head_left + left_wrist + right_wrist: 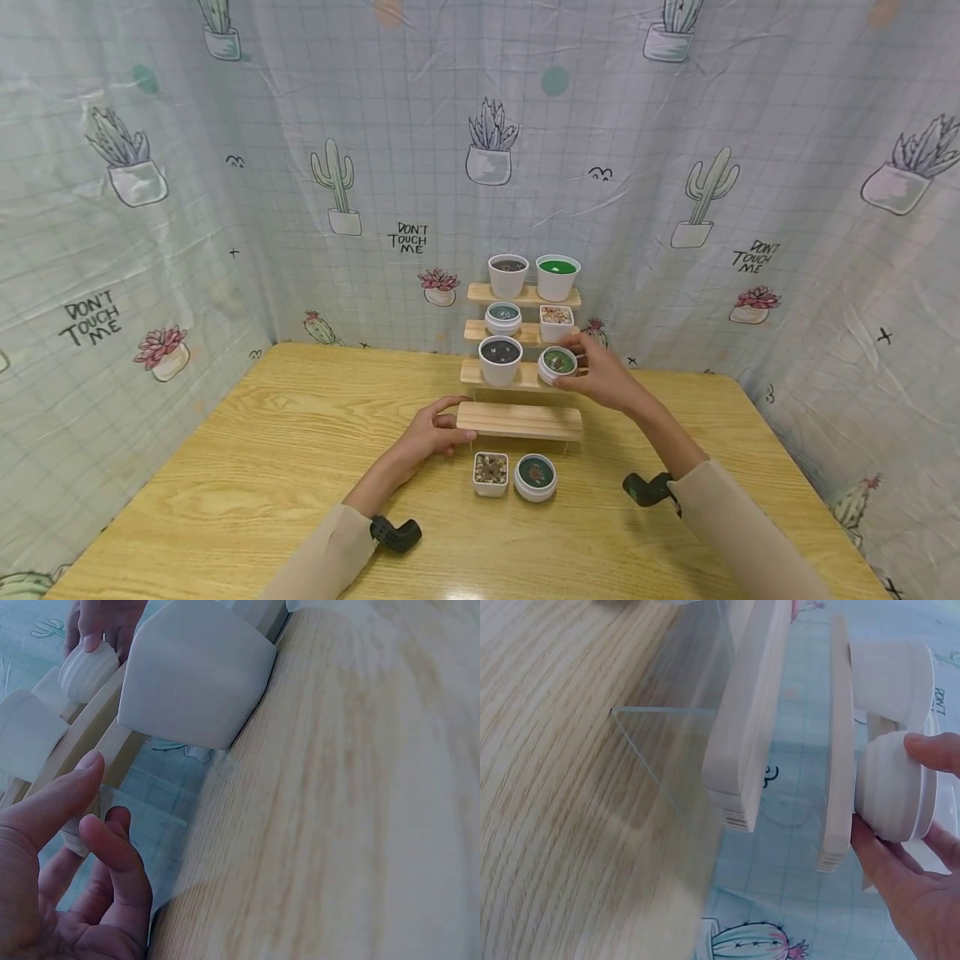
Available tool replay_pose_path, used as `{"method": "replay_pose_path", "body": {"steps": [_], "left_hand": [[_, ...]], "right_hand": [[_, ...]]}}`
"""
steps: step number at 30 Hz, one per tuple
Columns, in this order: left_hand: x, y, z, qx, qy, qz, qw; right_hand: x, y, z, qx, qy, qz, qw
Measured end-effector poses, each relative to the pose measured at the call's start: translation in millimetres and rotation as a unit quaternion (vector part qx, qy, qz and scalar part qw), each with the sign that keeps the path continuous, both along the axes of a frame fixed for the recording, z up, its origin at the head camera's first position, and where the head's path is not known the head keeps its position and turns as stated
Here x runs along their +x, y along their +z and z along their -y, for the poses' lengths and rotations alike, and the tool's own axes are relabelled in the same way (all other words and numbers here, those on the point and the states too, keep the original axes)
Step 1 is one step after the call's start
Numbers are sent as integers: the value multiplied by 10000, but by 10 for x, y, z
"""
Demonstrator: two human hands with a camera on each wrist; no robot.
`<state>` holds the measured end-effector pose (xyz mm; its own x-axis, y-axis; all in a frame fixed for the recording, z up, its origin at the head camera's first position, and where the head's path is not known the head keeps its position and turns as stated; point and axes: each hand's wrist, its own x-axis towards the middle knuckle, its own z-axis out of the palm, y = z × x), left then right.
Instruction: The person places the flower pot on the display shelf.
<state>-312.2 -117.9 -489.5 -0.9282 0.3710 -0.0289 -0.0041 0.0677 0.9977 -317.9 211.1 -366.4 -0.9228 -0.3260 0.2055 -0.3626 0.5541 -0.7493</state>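
A tiered wooden shelf (519, 421) with clear side supports stands on the table. My left hand (431, 433) grips the left end of its lowest board, thumb at the front edge. In the left wrist view that hand's curled fingers (112, 855) are around the board's end. My right hand (600, 375) holds a round white pot (557, 365) with green filling at the right of the second board from the bottom. The right wrist view shows thumb and fingers around the pot (892, 787), its base at the board. Left of it stands a taller white pot (500, 361) with dark filling.
The upper boards carry a round pot (503, 317), a square pot with pebbles (557, 322), a dark-filled pot (507, 276) and a green-filled pot (557, 277). In front of the shelf sit a square pot (491, 473) and a round pot (535, 477). A printed curtain (405, 183) hangs behind.
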Motion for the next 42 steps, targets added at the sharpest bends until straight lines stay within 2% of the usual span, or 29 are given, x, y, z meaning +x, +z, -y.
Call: {"method": "replay_pose_path", "body": {"steps": [14, 27, 42], "left_hand": [[20, 6, -7, 1, 18, -23, 10000], [24, 1, -13, 10, 1, -21, 10000], [30, 2, -22, 27, 19, -14, 10000]], "right_hand": [[11, -37, 11, 142, -365, -18, 9992], [47, -37, 20, 188, -451, -143, 9987], [53, -40, 20, 123, -567, -15, 9983]]}}
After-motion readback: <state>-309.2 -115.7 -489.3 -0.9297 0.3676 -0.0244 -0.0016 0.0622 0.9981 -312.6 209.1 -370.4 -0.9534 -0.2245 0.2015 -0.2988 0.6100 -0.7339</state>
